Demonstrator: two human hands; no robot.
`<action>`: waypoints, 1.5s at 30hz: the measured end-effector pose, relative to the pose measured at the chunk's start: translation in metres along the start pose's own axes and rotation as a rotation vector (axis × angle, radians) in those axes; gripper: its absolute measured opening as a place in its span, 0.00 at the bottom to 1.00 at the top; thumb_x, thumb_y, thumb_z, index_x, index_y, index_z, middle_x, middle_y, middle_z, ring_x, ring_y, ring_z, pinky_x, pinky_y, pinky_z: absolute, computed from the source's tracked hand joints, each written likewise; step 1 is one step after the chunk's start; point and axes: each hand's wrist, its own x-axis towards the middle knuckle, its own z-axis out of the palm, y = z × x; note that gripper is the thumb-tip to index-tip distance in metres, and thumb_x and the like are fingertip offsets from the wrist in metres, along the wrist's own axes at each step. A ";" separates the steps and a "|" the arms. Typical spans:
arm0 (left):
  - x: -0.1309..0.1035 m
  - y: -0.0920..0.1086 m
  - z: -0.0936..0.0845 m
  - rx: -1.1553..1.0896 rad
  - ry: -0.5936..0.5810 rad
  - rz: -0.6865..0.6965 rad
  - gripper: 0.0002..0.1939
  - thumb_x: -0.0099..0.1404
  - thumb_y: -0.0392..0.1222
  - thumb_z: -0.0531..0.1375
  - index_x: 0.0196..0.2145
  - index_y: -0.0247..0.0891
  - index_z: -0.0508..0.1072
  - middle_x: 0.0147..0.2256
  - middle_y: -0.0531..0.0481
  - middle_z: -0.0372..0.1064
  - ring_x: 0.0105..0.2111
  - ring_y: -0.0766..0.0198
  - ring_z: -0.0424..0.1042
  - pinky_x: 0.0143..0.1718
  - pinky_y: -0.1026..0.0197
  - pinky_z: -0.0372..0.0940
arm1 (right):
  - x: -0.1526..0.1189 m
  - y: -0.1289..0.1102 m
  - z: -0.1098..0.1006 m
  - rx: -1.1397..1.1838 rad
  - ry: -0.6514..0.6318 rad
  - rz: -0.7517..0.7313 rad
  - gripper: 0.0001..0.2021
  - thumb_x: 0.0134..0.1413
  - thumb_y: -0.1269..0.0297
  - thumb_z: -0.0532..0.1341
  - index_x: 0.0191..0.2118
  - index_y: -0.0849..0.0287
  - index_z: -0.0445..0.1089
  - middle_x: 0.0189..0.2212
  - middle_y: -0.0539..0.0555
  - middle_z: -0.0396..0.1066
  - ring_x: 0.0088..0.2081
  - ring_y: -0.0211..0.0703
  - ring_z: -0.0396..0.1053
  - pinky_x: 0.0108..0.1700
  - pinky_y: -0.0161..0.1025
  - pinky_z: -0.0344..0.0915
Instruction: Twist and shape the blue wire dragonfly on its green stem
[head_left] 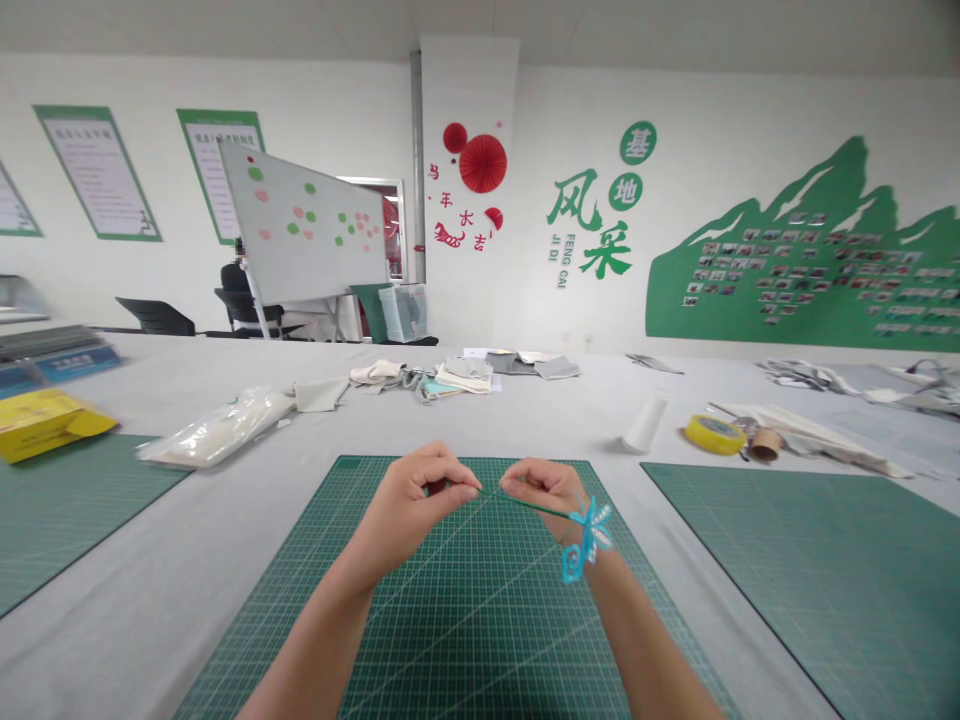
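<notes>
Above the green cutting mat (480,620), my two hands are close together with fingertips pinched. My left hand (424,495) is closed on the end of a thin green stem (536,506). The stem runs to the right, passing my right hand (546,490), to a light-blue ornament (589,535) with petal- or wing-like loops and a curl. That ornament lies in front of my right wrist. My right thumb and fingers are pinched beside the stem, near my left fingertips. Whatever fine piece they grip is too small to make out.
More cutting mats lie left (67,510) and right (817,560). Beyond are a plastic-wrapped pack (221,430), a yellow box (49,420), fabric pieces (465,374), a white roll (646,422) and yellow tape (715,434). A whiteboard (315,270) stands behind the table.
</notes>
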 end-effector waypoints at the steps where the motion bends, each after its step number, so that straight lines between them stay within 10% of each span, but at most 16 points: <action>1: 0.001 -0.002 0.000 -0.010 0.036 -0.015 0.07 0.59 0.41 0.58 0.28 0.38 0.75 0.27 0.50 0.65 0.27 0.66 0.64 0.28 0.64 0.58 | 0.000 0.000 0.005 0.000 -0.014 -0.010 0.11 0.48 0.59 0.60 0.25 0.62 0.70 0.16 0.46 0.56 0.20 0.32 0.51 0.22 0.31 0.49; 25: 0.000 -0.009 0.013 0.299 0.319 0.006 0.09 0.61 0.40 0.55 0.31 0.39 0.75 0.27 0.52 0.64 0.24 0.68 0.62 0.27 0.65 0.57 | -0.035 -0.055 0.030 -0.520 -0.078 -0.316 0.13 0.58 0.70 0.49 0.28 0.58 0.69 0.20 0.49 0.66 0.23 0.34 0.62 0.27 0.32 0.53; 39: -0.003 0.000 0.015 0.323 -0.084 0.133 0.11 0.62 0.37 0.53 0.31 0.41 0.76 0.29 0.49 0.67 0.32 0.64 0.66 0.32 0.64 0.60 | -0.030 -0.053 -0.005 -0.393 0.167 -0.317 0.11 0.58 0.65 0.52 0.32 0.57 0.72 0.28 0.53 0.73 0.30 0.39 0.68 0.34 0.33 0.62; 45: -0.004 0.007 0.009 0.170 -0.196 0.107 0.09 0.60 0.35 0.56 0.29 0.41 0.76 0.28 0.50 0.66 0.30 0.67 0.66 0.31 0.65 0.60 | -0.018 -0.035 -0.022 -0.269 0.150 -0.142 0.10 0.53 0.61 0.57 0.27 0.59 0.72 0.15 0.47 0.61 0.18 0.32 0.54 0.22 0.31 0.52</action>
